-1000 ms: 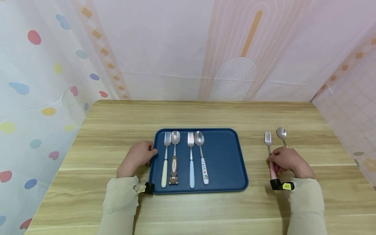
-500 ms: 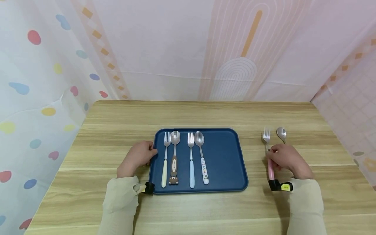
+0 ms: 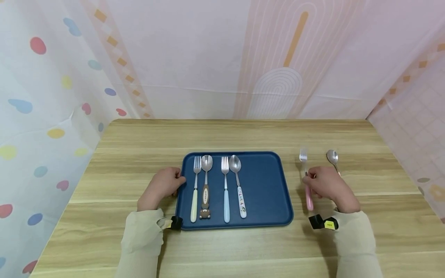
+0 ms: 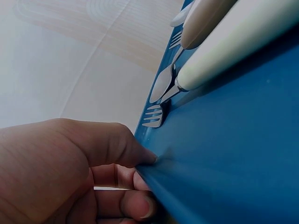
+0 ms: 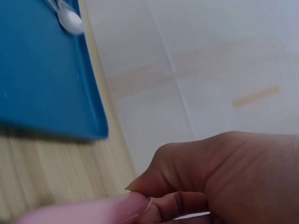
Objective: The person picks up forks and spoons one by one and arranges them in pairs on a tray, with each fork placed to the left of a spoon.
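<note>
At the left edge of a dark blue tray [image 3: 264, 185], my left hand [image 3: 163, 184] grips the rim, thumb on top and fingers beneath. My right hand [image 3: 325, 183] pinches a fork with a pink handle [image 3: 309, 199] between thumb and fingers, to the right of the tray, tines pointing away from me. On the tray lie a fork with a cream handle [image 3: 194, 204], a spoon with a brown bear handle [image 3: 206, 195], a fork with a light blue handle [image 3: 226, 204] and a spoon with a white printed handle [image 3: 241, 200].
Behind my right hand a spoon [image 3: 332, 156] lies on the wooden table [image 3: 222, 133], its handle partly hidden by the hand. A patterned curtain [image 3: 194, 58] hangs along the table's far edge and sides.
My right hand has moved left toward the tray, carrying the pink-handled fork away from the loose spoon. The left hand has stayed on the tray rim.
</note>
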A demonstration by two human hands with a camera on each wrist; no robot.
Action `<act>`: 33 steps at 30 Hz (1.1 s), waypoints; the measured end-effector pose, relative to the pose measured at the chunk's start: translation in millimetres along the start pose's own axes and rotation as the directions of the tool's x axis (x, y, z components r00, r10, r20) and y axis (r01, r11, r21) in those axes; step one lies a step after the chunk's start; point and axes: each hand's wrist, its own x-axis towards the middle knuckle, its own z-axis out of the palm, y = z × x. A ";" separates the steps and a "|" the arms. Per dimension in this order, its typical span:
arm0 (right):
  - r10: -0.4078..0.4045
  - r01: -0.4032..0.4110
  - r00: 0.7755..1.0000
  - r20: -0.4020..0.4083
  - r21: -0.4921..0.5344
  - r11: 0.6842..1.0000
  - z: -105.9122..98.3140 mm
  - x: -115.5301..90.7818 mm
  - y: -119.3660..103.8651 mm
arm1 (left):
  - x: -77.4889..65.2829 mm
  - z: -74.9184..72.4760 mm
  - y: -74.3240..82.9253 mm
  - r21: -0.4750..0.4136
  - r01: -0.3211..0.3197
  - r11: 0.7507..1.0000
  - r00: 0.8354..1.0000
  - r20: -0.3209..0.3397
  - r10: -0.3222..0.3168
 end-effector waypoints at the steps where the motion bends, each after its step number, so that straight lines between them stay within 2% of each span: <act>1: -0.005 0.005 1.000 -0.007 -0.005 1.000 1.1 0.7 -2.7 | -0.1 0.0 0.0 -0.001 0.001 1.000 1.000 0.000 -0.001; 7: -0.054 0.053 0.998 -0.035 -0.026 0.998 6.8 2.0 -18.1 | 0.1 0.3 0.0 -0.003 0.002 1.000 1.000 0.002 -0.002; 15: -0.146 0.135 0.986 -0.084 -0.119 0.984 23.0 6.9 -38.8 | 0.2 0.2 -0.7 -0.008 0.007 1.000 1.000 0.005 -0.007; 23: -0.145 0.139 0.987 -0.066 -0.090 0.986 40.9 9.7 -57.2 | 0.0 -0.1 0.4 -0.018 0.022 1.000 1.000 0.013 -0.022; 33: -0.138 0.132 0.988 -0.065 -0.093 0.987 53.7 12.9 -62.7 | 0.8 0.5 -1.0 -0.011 0.022 1.000 1.000 0.015 -0.022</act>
